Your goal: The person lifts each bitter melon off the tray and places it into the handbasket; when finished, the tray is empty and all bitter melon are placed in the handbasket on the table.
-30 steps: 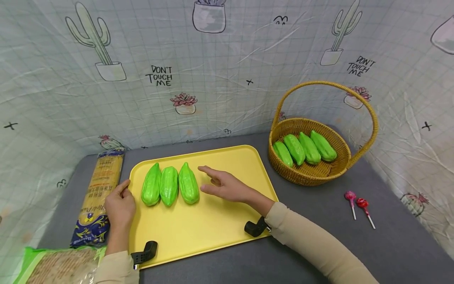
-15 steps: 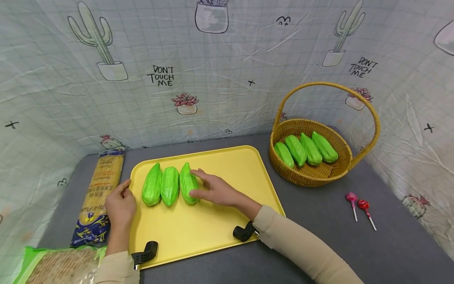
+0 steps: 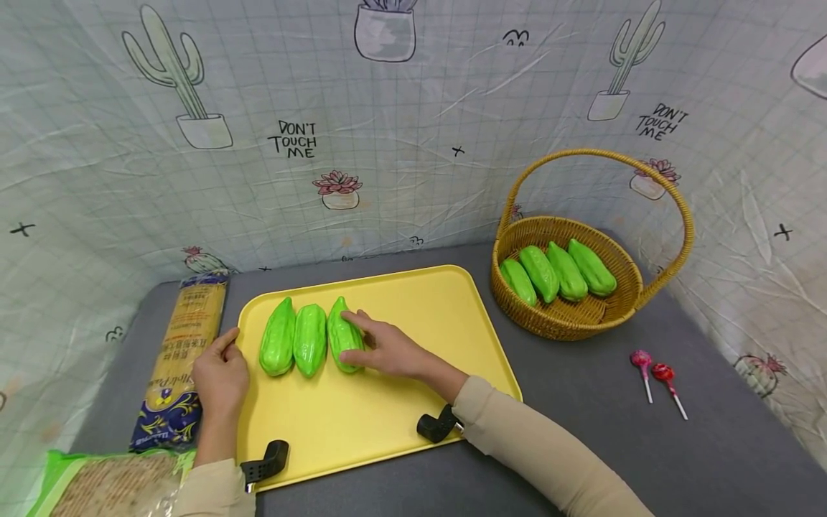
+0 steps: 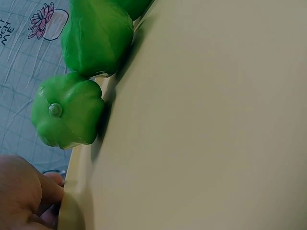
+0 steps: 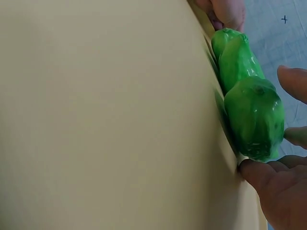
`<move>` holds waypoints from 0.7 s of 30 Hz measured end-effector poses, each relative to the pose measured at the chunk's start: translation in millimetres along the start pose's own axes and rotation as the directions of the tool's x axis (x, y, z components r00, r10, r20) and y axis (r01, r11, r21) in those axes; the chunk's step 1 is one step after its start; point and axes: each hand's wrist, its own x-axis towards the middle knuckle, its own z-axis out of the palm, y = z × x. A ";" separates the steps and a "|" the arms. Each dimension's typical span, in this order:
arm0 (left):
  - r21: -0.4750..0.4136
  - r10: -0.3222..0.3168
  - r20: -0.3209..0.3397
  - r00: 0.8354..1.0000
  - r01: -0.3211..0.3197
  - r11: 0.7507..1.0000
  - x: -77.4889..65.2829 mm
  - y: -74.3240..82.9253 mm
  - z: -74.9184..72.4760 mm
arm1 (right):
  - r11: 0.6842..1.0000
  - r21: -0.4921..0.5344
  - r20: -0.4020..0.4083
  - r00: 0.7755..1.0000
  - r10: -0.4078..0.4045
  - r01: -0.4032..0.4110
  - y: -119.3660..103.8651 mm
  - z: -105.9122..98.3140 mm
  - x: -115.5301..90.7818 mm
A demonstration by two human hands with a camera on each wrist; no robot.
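Observation:
Three green papayas lie side by side on a yellow tray [image 3: 413, 431]: a left one [image 3: 276, 337], a middle one [image 3: 310, 341] and a right one [image 3: 339, 330]. My right hand [image 3: 390, 348] reaches over the right papaya from its right side, fingers spread around it. In the right wrist view, one fingertip is right at its side, a lower finger [image 5: 254, 175] rests by the tray surface, and the thumb stands apart. My left hand [image 3: 221, 377] holds the tray's left rim; in the left wrist view its curled fingers [image 4: 50, 191] meet the edge beside the papayas.
A wicker basket [image 3: 555, 327] holding several green papayas stands right of the tray. Two lollipops [image 3: 663, 372] lie on the grey table [image 3: 575, 402] at right. A spaghetti pack [image 3: 187, 337] and a clear green-edged bag [image 3: 116, 488] lie at left. A patterned cloth hangs behind.
My right hand has moved left from beside the right papaya to over it, its fingers now overlapping the fruit. My left hand stays at the tray rim, and the papayas have not moved.

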 end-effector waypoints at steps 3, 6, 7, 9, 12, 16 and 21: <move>0.001 0.002 -0.005 1.000 -0.002 1.000 0.0 0.1 0.2 | 1.000 -0.013 -0.002 1.000 0.009 -0.009 -1.0 2.0 1.3; 0.002 0.004 -0.005 1.000 -0.004 1.000 0.3 0.5 0.2 | 1.000 -0.024 -0.006 1.000 0.015 -0.015 -2.1 3.6 2.1; 0.001 0.003 -0.003 1.000 -0.003 1.000 0.0 0.8 0.3 | 0.999 -0.029 -0.009 1.000 0.016 -0.016 -2.3 3.9 2.0; -0.001 0.002 0.001 1.000 -0.002 1.000 0.1 1.5 0.5 | 0.999 -0.032 -0.010 1.000 0.018 -0.018 -2.9 4.4 2.0; -0.002 0.001 0.001 1.000 -0.001 1.000 -0.3 2.2 0.4 | 0.999 -0.030 -0.012 1.000 0.022 -0.022 -4.1 4.6 1.6; -0.003 0.004 -0.003 1.000 -0.004 1.000 -0.9 2.2 0.2 | 1.000 -0.022 -0.009 1.000 0.022 -0.023 -5.4 4.1 0.6; -0.002 -0.003 0.007 1.000 0.003 1.000 -0.6 0.8 0.4 | 1.000 -0.023 -0.005 1.000 0.022 -0.022 -5.4 4.3 0.2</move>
